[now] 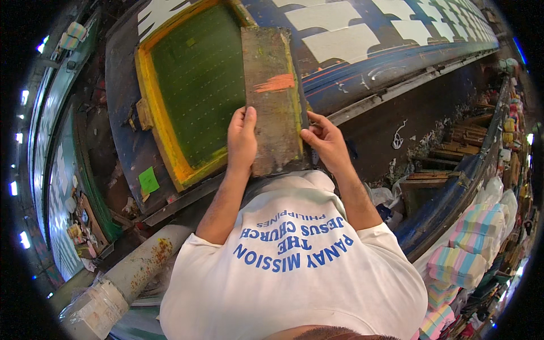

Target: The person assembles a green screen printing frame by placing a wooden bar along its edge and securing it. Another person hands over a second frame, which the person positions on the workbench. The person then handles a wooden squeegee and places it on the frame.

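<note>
A worn, grey-brown wooden board [272, 116] with a smear of orange paint stands lengthwise in front of my body. My left hand [242, 139] is closed on its left edge, the thumb lying along the front face. At the right edge, my right hand [327, 141] grips the board between thumb and curled fingers; some of those fingertips are hidden. Behind the board lies a screen-printing frame [146, 73] with yellow-stained wooden sides and a dark green mesh. The board covers the frame's right side.
The frame lies on a long, paint-stained blue table [334, 96] carrying rows of white cut pieces [340, 42]. A green paper note [148, 181] sticks near its corner. A rusty pipe [141, 260] is at lower left. Bundles of pastel-striped pieces [459, 266] stack at right, near wooden frames [464, 139].
</note>
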`<state>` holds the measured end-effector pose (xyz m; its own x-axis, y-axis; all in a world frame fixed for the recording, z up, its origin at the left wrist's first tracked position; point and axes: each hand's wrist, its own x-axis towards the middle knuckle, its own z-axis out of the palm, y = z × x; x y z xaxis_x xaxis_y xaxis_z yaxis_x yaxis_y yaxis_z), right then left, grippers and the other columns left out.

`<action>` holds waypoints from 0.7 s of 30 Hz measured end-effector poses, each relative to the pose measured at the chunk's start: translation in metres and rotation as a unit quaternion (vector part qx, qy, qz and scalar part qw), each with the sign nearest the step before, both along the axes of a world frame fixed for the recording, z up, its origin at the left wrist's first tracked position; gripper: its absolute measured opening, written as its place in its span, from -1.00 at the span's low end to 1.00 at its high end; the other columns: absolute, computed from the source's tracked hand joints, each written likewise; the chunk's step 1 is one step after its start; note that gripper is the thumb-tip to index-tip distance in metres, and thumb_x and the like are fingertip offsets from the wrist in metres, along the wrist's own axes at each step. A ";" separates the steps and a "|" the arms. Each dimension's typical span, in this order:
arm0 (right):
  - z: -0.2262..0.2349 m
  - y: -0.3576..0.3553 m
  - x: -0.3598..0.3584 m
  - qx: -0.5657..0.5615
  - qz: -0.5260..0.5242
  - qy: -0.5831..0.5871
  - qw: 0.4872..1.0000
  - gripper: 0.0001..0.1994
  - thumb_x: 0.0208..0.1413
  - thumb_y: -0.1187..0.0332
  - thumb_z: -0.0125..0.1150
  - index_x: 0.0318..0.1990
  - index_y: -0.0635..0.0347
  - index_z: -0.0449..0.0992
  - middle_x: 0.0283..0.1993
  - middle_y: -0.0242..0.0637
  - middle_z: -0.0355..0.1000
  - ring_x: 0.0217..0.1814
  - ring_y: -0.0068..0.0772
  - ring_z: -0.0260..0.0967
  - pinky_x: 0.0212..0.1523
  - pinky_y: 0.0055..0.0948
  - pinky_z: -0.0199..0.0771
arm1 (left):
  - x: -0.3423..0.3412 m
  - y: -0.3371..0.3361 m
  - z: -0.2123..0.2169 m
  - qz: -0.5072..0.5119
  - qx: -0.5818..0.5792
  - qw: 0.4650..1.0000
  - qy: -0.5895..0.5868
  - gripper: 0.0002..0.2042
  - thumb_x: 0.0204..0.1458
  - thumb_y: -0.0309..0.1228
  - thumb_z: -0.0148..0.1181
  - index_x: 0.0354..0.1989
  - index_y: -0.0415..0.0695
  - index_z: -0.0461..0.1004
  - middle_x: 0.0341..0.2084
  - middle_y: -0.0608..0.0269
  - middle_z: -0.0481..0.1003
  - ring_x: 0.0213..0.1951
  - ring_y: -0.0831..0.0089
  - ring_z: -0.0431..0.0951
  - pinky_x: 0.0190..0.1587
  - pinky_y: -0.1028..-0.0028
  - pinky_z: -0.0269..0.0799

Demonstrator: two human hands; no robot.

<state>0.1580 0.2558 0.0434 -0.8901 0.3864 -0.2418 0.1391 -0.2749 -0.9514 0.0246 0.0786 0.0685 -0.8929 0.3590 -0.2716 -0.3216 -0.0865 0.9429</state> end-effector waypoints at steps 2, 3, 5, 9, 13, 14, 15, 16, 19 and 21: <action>-0.005 0.035 0.018 -0.032 -0.039 -0.004 0.999 -0.48 0.29 0.42 0.43 0.35 0.35 0.46 -0.14 -0.44 0.56 -0.10 -0.66 0.47 -0.04 -0.63 0.49 | 0.015 0.039 -0.006 -0.005 -0.009 1.000 0.008 -0.67 0.52 -0.18 0.01 0.05 -0.24 0.49 -0.13 0.32 0.59 -0.11 0.64 0.51 0.01 0.52 0.45; -0.007 0.057 0.030 -0.035 -0.040 -0.018 0.998 -0.49 0.28 0.43 0.44 0.34 0.34 0.48 -0.14 -0.44 0.55 -0.10 -0.65 0.47 -0.04 -0.62 0.49 | 0.022 0.060 -0.011 -0.005 -0.011 1.000 0.010 -0.67 0.53 -0.18 0.00 0.05 -0.24 0.49 -0.14 0.32 0.58 -0.12 0.64 0.50 0.01 0.52 0.45; -0.014 0.098 0.053 -0.044 -0.035 -0.046 0.997 -0.51 0.27 0.44 0.45 0.32 0.33 0.51 -0.14 -0.45 0.54 -0.10 -0.64 0.46 -0.04 -0.61 0.50 | 0.036 0.101 -0.025 0.007 -0.008 0.999 0.043 -0.66 0.53 -0.16 -0.01 0.05 -0.24 0.46 -0.17 0.30 0.57 -0.14 0.60 0.50 0.01 0.48 0.45; -0.038 0.164 0.086 -0.031 -0.025 -0.060 0.997 -0.56 0.25 0.44 0.46 0.25 0.31 0.56 -0.07 -0.39 0.56 -0.06 -0.60 0.48 0.00 -0.55 0.56 | 0.064 0.165 -0.060 0.056 -0.068 0.993 0.082 -0.63 0.52 -0.18 -0.02 0.15 -0.31 0.38 -0.05 0.10 0.55 -0.04 0.38 0.51 0.12 0.33 0.44; -0.063 0.215 0.096 -0.028 -0.072 -0.091 0.993 -0.59 0.24 0.53 0.41 0.24 0.24 0.58 -0.02 -0.36 0.56 0.01 -0.50 0.50 0.09 -0.44 0.57 | 0.089 0.197 -0.090 0.015 -0.069 0.993 0.096 -0.63 0.51 -0.23 -0.01 0.22 -0.31 0.32 0.00 0.07 0.51 -0.01 0.36 0.50 0.15 0.32 0.42; -0.068 0.224 0.098 -0.020 -0.072 -0.104 0.992 -0.58 0.22 0.56 0.39 0.25 0.22 0.58 0.00 -0.34 0.56 0.04 -0.48 0.50 0.14 -0.41 0.55 | 0.094 0.202 -0.095 0.012 -0.067 0.993 0.094 -0.64 0.50 -0.23 0.00 0.21 -0.31 0.32 0.00 0.08 0.51 -0.01 0.36 0.49 0.15 0.32 0.42; -0.073 0.231 0.099 0.000 -0.048 -0.084 0.995 -0.58 0.22 0.56 0.39 0.24 0.23 0.58 0.00 -0.34 0.56 0.04 -0.48 0.50 0.13 -0.41 0.55 | 0.097 0.204 -0.098 0.002 -0.077 0.994 0.076 -0.64 0.50 -0.23 0.00 0.20 -0.31 0.32 -0.01 0.09 0.51 -0.01 0.37 0.49 0.15 0.33 0.42; -0.076 0.236 0.101 0.018 -0.034 -0.082 0.996 -0.58 0.23 0.56 0.39 0.24 0.24 0.58 0.00 -0.34 0.56 0.04 -0.48 0.51 0.13 -0.42 0.55 | 0.100 0.204 -0.100 -0.005 -0.071 0.997 0.043 -0.66 0.49 -0.26 0.01 0.18 -0.31 0.32 -0.02 0.13 0.50 -0.01 0.38 0.48 0.15 0.34 0.40; -0.079 0.249 0.122 0.043 0.046 -0.112 0.992 -0.59 0.23 0.57 0.39 0.24 0.27 0.58 -0.01 -0.33 0.58 0.03 -0.49 0.53 0.11 -0.43 0.57 | 0.105 0.204 -0.104 -0.006 -0.084 0.995 0.044 -0.68 0.49 -0.28 0.02 0.18 -0.30 0.33 0.01 0.14 0.49 0.01 0.40 0.47 0.17 0.35 0.40; -0.078 0.259 0.141 0.017 0.077 -0.110 0.991 -0.61 0.24 0.57 0.39 0.23 0.32 0.58 -0.05 -0.30 0.63 -0.02 -0.50 0.57 0.07 -0.44 0.60 | 0.109 0.203 -0.107 -0.009 -0.032 0.999 0.040 -0.67 0.49 -0.29 0.01 0.20 -0.30 0.32 0.03 0.12 0.49 0.05 0.38 0.48 0.21 0.36 0.38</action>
